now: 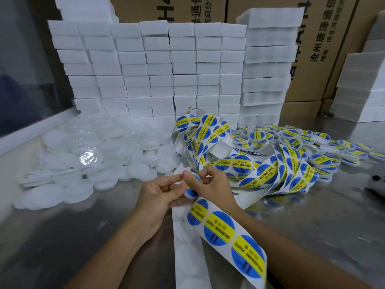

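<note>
My left hand [160, 195] and my right hand [212, 184] meet over the steel table. Between their fingertips they pinch a round blue-and-yellow "soldering paste" sticker [192, 187], which seems to lie on a small round lid that is mostly hidden. A long white backing strip [220, 228] with more of these stickers runs from under my hands toward the camera. It also tangles in loops [250, 163] behind my right hand.
A heap of plain white round lids [83, 155] lies at the left. Lids bearing stickers [312, 147] pile up at the right. Stacked white foam blocks [158, 67] and cardboard boxes [325, 49] wall off the back. A dark object [375, 184] sits at the right edge.
</note>
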Action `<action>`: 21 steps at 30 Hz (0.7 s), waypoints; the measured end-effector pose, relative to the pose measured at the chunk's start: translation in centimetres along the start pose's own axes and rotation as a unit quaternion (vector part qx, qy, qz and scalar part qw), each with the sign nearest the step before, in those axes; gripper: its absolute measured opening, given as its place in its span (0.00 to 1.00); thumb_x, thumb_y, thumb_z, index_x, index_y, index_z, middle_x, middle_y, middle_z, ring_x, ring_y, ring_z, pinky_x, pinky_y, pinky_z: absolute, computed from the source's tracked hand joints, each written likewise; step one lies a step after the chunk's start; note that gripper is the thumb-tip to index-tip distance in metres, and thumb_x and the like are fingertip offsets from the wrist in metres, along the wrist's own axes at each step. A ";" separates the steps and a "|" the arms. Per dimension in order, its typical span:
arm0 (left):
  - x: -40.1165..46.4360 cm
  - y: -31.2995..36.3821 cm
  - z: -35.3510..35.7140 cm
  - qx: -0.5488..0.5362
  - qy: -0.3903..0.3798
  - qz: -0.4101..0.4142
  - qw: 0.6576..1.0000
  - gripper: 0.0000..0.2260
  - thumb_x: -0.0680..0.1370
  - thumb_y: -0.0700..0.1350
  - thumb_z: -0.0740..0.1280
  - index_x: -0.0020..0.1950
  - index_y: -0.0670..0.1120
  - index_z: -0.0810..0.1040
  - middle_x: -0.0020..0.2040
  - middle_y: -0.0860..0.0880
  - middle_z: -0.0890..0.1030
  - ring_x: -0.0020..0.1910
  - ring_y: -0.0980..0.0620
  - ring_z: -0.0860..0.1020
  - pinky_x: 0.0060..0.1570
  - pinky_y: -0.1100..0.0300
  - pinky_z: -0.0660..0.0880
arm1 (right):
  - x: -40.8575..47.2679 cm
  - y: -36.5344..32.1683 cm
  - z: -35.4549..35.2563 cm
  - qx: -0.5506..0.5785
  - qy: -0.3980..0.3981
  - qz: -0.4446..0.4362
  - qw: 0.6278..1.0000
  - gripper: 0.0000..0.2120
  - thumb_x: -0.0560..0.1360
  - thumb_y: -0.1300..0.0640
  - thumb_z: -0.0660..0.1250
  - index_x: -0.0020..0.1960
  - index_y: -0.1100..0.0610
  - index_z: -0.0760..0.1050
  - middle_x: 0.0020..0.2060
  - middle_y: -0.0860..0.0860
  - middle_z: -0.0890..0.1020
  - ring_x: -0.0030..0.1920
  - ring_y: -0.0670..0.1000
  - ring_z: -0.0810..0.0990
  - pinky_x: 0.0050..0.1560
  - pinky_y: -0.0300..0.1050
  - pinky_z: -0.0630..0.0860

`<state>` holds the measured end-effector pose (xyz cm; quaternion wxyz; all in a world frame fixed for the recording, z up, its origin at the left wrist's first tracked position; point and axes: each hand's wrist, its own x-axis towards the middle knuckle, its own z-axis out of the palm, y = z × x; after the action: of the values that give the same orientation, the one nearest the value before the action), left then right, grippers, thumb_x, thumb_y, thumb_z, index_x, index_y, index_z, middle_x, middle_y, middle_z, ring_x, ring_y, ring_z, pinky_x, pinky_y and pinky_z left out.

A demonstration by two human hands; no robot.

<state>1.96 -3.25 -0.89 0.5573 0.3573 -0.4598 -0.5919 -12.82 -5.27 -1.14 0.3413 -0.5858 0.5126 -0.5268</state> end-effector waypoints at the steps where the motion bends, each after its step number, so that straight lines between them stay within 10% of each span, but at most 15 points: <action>1: 0.1 0.0 -0.1 0.000 0.003 -0.003 1.000 0.16 0.71 0.35 0.69 0.59 0.34 0.79 0.51 0.35 0.83 0.50 0.39 0.83 0.48 0.49 0.82 | 0.1 0.0 -0.1 0.004 0.001 -0.001 1.000 0.18 0.72 0.47 0.74 0.35 0.56 0.70 0.23 0.50 0.73 0.25 0.45 0.69 0.29 0.39 0.67; 8: 0.5 0.1 -0.3 -0.050 0.084 -0.010 0.995 0.10 0.77 0.33 0.64 0.58 0.33 0.78 0.52 0.35 0.83 0.51 0.38 0.83 0.53 0.46 0.80 | -0.2 -0.6 -0.8 0.018 -0.102 -0.026 0.994 0.15 0.74 0.64 0.72 0.60 0.64 0.76 0.45 0.67 0.83 0.38 0.58 0.83 0.40 0.47 0.81; 12: 0.6 -0.2 0.0 0.001 0.127 0.024 0.992 0.05 0.77 0.36 0.68 0.51 0.37 0.80 0.45 0.39 0.85 0.43 0.43 0.85 0.38 0.57 0.82 | -0.5 -1.1 -0.9 0.024 -0.101 -0.018 0.994 0.15 0.71 0.64 0.75 0.55 0.60 0.74 0.46 0.72 0.81 0.45 0.68 0.83 0.47 0.58 0.82; 17: 0.6 -0.7 0.5 0.084 0.130 0.048 0.987 0.06 0.73 0.38 0.73 0.49 0.41 0.81 0.38 0.43 0.86 0.38 0.45 0.85 0.33 0.60 0.80 | -0.7 -1.0 -0.6 0.092 -0.075 0.022 0.993 0.05 0.79 0.61 0.66 0.45 0.59 0.73 0.33 0.59 0.82 0.29 0.49 0.80 0.29 0.41 0.78; 21: 0.6 -0.6 0.2 0.059 0.140 0.041 0.987 0.05 0.75 0.36 0.71 0.50 0.40 0.82 0.40 0.43 0.86 0.39 0.46 0.85 0.34 0.60 0.81 | -0.6 -1.1 -0.7 0.049 -0.097 -0.012 0.994 0.10 0.75 0.64 0.71 0.55 0.59 0.74 0.41 0.69 0.79 0.36 0.54 0.81 0.38 0.45 0.81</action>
<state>1.49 -3.83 -1.30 0.6183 0.4498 -0.4254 -0.4842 -13.16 -4.34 -0.12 0.4113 -0.6227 0.4433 -0.4965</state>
